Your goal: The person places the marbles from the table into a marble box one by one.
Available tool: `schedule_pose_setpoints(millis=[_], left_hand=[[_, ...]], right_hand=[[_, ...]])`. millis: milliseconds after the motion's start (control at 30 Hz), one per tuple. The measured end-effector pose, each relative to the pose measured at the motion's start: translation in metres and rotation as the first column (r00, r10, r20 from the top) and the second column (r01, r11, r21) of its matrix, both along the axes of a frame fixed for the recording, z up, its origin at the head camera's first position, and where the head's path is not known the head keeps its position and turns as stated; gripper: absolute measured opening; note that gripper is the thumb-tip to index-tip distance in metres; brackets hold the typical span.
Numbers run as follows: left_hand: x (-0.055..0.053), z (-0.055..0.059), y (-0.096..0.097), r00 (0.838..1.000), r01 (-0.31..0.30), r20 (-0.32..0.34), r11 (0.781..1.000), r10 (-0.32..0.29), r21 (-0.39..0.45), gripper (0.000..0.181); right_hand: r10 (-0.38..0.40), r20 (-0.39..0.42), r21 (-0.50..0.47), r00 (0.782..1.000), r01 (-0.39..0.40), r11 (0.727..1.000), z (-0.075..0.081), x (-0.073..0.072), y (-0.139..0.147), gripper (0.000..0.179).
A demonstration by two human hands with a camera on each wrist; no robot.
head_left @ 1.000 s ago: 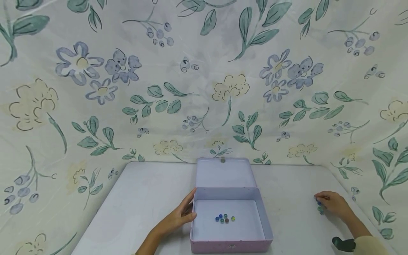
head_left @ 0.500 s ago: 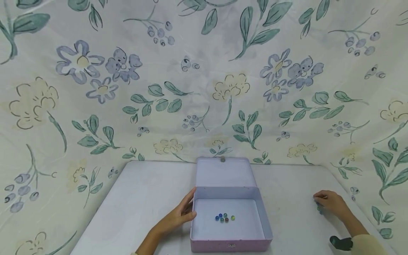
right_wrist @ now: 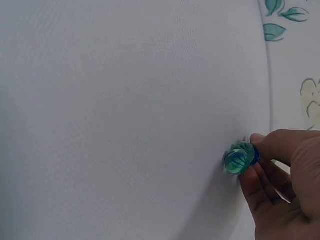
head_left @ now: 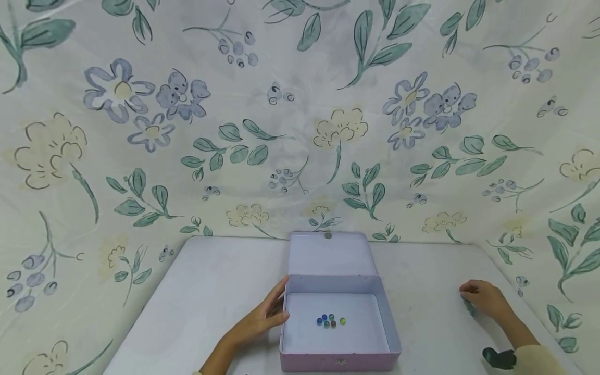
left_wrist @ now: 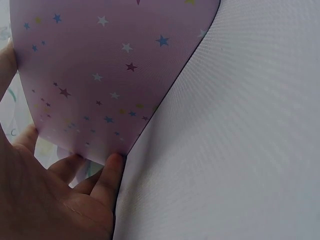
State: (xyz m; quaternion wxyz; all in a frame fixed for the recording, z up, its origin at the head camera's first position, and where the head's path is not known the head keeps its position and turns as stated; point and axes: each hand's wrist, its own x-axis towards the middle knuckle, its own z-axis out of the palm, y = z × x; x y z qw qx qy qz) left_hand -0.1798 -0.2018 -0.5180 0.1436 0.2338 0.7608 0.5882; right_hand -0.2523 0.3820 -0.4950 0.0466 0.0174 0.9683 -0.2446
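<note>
And here's the right hand (right_wrist: 285, 175), well out to the right, fingers bent and tips gathered: thumb side above, other fingers below, clamped on a small bunch of marbles (right_wrist: 236, 161). Green-and-blue swirls at the front, a deep blue one peeking out behind, right between the tips! How many are truly pinched, and whether any rest on the surface (head_left: 422, 281) underneath, I cannot tell; the hand covers part of them. From the head view the bunch makes a short row, its long axis slanting from the fingertips back toward the person.

Now the relation everything hangs on, in my judgement: the box (head_left: 341, 362) sits off to this hand's left and a little nearer the person, well apart from it, with its right wall facing the bunch. No contest on which hand is nearer the marbles: the right is at them, the left is over on the far side of the box.

Across to that left hand (head_left: 262, 317): it holds the box by its left wall, thumb at the rim, fingers spread toward the rear corner against the star-printed side.

Inside, six loose marbles (head_left: 327, 324) lie near the middle of the floor, five huddled, a yellow-green one just to their right. Behind, the lid (head_left: 330, 255) is swung open, away from the person.
</note>
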Motion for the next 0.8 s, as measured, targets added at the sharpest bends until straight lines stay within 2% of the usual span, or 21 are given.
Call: schedule_pose_setpoints(millis=[500, 800], left_hand=[[0.0, 0.0011, 0.0012, 1.0, -0.013, 0.008, 1.0, 0.013, 0.001, 0.08], [-0.0002, 0.0003, 0.0013, 1.0, -0.019, 0.015, 1.0, 0.019, 0.009, 0.08]], right_hand=[[0.038, -0.066, 0.037, 0.997, -0.036, 0.999, 0.0001, 0.0043, -0.0034, 0.019], [0.06, -0.159, 0.062, 0.985, -0.051, 0.997, -0.0021, 0.0048, 0.0006, 0.022]])
